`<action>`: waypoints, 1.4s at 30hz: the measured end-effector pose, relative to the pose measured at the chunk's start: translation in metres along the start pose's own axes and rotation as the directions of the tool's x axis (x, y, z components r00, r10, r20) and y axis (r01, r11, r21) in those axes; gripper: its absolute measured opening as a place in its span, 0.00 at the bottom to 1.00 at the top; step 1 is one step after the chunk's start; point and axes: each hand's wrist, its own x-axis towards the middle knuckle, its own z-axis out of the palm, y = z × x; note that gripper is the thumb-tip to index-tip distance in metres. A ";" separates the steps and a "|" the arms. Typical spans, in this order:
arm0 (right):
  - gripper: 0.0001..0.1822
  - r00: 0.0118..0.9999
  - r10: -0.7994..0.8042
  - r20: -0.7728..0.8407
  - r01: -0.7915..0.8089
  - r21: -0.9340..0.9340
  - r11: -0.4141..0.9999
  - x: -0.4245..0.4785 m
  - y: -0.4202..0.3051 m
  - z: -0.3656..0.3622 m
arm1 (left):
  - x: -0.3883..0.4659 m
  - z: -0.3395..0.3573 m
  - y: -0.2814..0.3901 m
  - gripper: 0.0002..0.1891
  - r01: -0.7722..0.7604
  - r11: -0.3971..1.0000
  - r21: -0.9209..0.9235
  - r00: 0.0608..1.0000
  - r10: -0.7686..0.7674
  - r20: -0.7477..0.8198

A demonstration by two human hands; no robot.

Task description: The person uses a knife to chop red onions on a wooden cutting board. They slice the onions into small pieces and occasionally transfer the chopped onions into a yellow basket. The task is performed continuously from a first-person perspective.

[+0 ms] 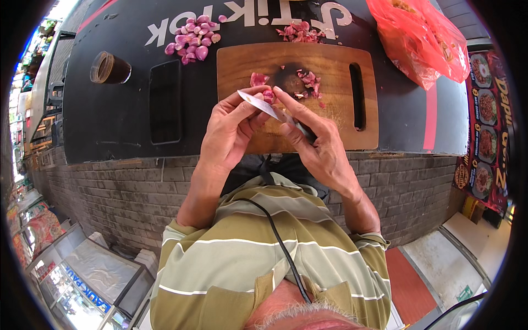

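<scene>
Between the fingertips of my left hand [231,123] is a small reddish shallot [269,97]. My right hand [324,144] grips a knife [260,104], its blade pointing up and left across the shallot; most of the handle is hidden in the palm. My right index fingertip also reaches the shallot. Both hands are above the near part of a wooden cutting board [288,138]. On the board lie a piece of shallot skin [259,79], just beyond my left fingers, and scattered peel scraps [311,82] around a dark scorched patch.
A pile of peeled shallots [194,37] sits beyond the board's left corner, and a heap of skins [300,32] behind it. Leftward are a black smartphone [165,103] and a glass of dark drink [110,68]. A red plastic bag [425,41] stands at right on the black table [123,128].
</scene>
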 end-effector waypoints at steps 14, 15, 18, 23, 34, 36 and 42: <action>0.26 0.982 -0.161 -0.095 0.156 -0.058 0.986 -0.002 0.017 0.011 | -0.003 -0.002 -0.001 0.15 0.070 0.997 -0.034 0.998 -0.070 0.005; 0.26 0.985 -0.150 -0.083 0.145 -0.064 0.987 -0.002 0.015 0.010 | -0.003 -0.002 -0.001 0.15 0.072 0.997 -0.032 0.997 -0.072 0.015; 0.26 0.976 -0.190 -0.106 0.186 -0.045 0.982 0.000 0.019 0.013 | -0.002 -0.004 -0.001 0.14 0.078 0.996 -0.032 0.996 -0.077 0.036; 0.25 0.959 -0.222 -0.178 0.229 0.020 0.973 0.010 0.026 0.018 | -0.003 -0.005 -0.002 0.13 0.090 0.996 0.030 0.996 -0.090 0.003; 0.27 0.996 -0.086 -0.002 0.086 -0.031 0.996 0.000 0.004 0.003 | -0.003 -0.010 -0.004 0.17 0.056 0.998 -0.009 0.998 -0.056 0.005; 0.27 0.996 -0.091 -0.018 0.089 -0.071 0.993 -0.002 0.004 0.003 | -0.003 -0.008 -0.004 0.18 0.060 0.998 0.012 0.998 -0.060 0.006; 0.26 0.984 -0.161 -0.071 0.145 -0.189 0.971 -0.004 0.016 0.008 | -0.006 0.004 -0.007 0.15 0.002 0.998 0.055 0.998 0.001 -0.056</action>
